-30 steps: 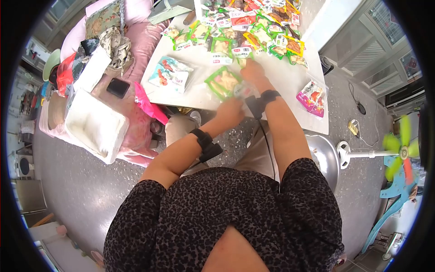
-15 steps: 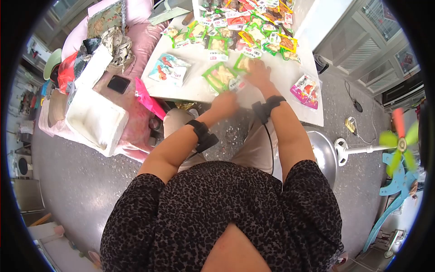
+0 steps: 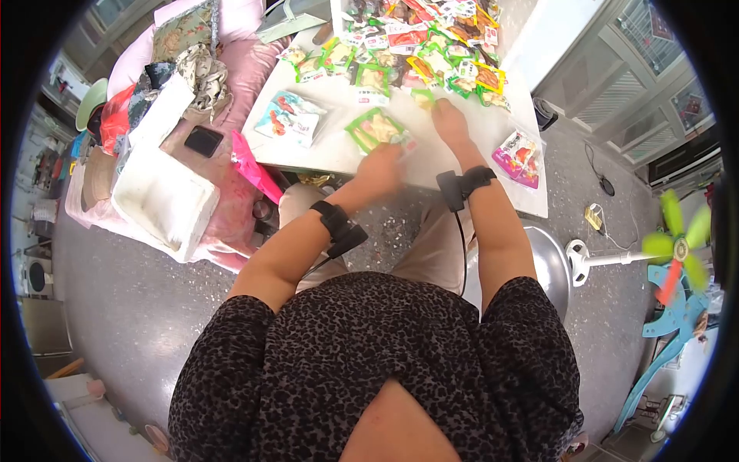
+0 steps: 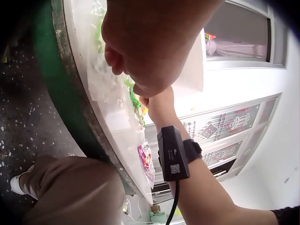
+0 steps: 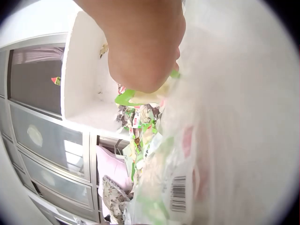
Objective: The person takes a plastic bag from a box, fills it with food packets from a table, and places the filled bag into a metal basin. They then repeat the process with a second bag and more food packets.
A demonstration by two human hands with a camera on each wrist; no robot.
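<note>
In the head view my left hand (image 3: 379,172) is at the near end of a clear plastic bag holding a green-edged snack packet (image 3: 376,129). The left wrist view shows its fingers curled at the crinkled plastic bag (image 4: 99,77). My right hand (image 3: 451,125) pinches another green-edged packet (image 3: 423,98), just right of the bag. Seen from the right wrist, the right hand (image 5: 145,51) covers most of that packet, leaving a green corner (image 5: 125,97) showing. A barcoded packet (image 5: 179,194) in clear plastic fills the foreground there.
Many colourful snack packets (image 3: 408,37) are heaped at the table's far side. A blue-and-white bag (image 3: 289,118) lies left on the table (image 3: 339,159), a purple-and-white bag (image 3: 516,159) right. A white foam box (image 3: 165,204) is at the left; a metal basin (image 3: 548,266) stands below right.
The right hand has come away from the heap with a green-edged packet, drawing it back and rightward. The left hand has shifted slightly forward and left at the bag's near end.
</note>
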